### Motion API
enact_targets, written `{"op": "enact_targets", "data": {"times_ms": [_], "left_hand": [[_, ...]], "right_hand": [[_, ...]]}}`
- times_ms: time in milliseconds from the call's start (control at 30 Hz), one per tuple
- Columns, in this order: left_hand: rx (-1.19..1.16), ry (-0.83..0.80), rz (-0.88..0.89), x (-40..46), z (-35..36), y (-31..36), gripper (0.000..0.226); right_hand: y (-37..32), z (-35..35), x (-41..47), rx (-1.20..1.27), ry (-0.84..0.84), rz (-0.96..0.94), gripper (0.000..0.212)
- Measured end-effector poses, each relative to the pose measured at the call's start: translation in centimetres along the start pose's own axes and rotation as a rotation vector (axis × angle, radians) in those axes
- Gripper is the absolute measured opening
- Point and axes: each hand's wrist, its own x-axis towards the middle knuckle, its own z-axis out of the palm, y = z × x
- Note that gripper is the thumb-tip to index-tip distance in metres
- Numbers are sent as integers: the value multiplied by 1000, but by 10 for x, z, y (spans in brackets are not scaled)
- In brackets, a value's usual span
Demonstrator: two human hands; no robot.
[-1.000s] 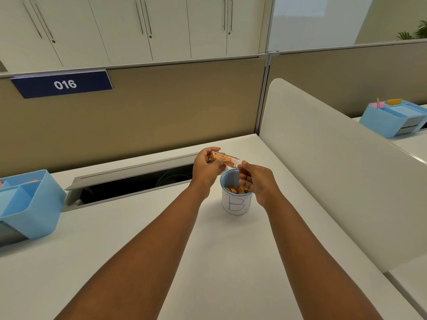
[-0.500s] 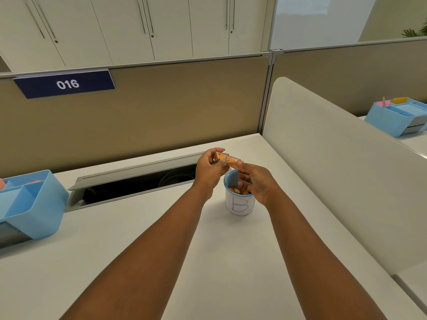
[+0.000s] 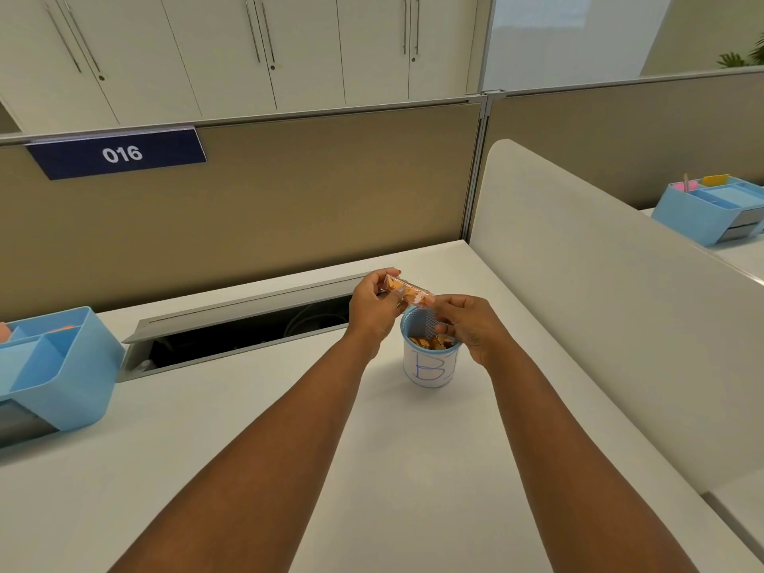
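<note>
A small clear packet (image 3: 407,293) with orange pieces inside is held just above a blue mesh cup (image 3: 430,357). The cup wears a white paper label marked "B" and stands on the white desk (image 3: 289,469); orange pieces lie inside it. My left hand (image 3: 374,310) grips the packet's left end with curled fingers. My right hand (image 3: 471,324) pinches the packet's right end over the cup's rim and hides part of that rim.
An open cable trough (image 3: 239,328) runs along the desk's back behind the cup. A blue desk organiser (image 3: 58,374) stands at the left edge. A white divider panel (image 3: 620,303) walls the right side, with another blue organiser (image 3: 711,208) beyond it.
Both hands stay on the packet over the cup. The packet has tilted slightly, its right end lower towards the cup's rim.
</note>
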Motion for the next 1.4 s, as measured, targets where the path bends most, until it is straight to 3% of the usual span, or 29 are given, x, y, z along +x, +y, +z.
{"op": "enact_targets", "data": {"times_ms": [133, 267, 500, 667, 733, 833, 967, 1067, 1167, 1267, 1400], "left_hand": [[115, 20, 70, 1, -4, 0, 29], [269, -33, 194, -2, -4, 2, 34], [430, -89, 294, -5, 1, 5, 62], [502, -117, 308, -6, 3, 2, 76], [505, -118, 319, -6, 5, 1, 78], [508, -112, 327, -6, 9, 1, 75], [501, -98, 318, -3, 11, 1, 74], [498, -105, 318, -2, 11, -1, 73], [482, -94, 320, -3, 10, -3, 72], [479, -117, 312, -2, 10, -4, 73], [469, -92, 299, 0, 10, -4, 73]], "right_hand": [[6, -10, 1, -292, 128, -152, 24], [7, -11, 3, -574, 133, -186, 28], [6, -12, -1, -533, 258, -272, 17], [-1, -8, -8, -389, 255, -608, 59], [-1, -5, -11, -467, 224, -730, 69], [2, -3, -11, -743, 159, -825, 57], [2, -3, -14, -559, 234, -799, 58], [8, -2, -13, -718, 212, -838, 43], [5, -1, -15, -583, 254, -816, 53], [10, 2, -16, -631, 178, -811, 45], [10, 6, -14, -180, 301, -564, 63]]}}
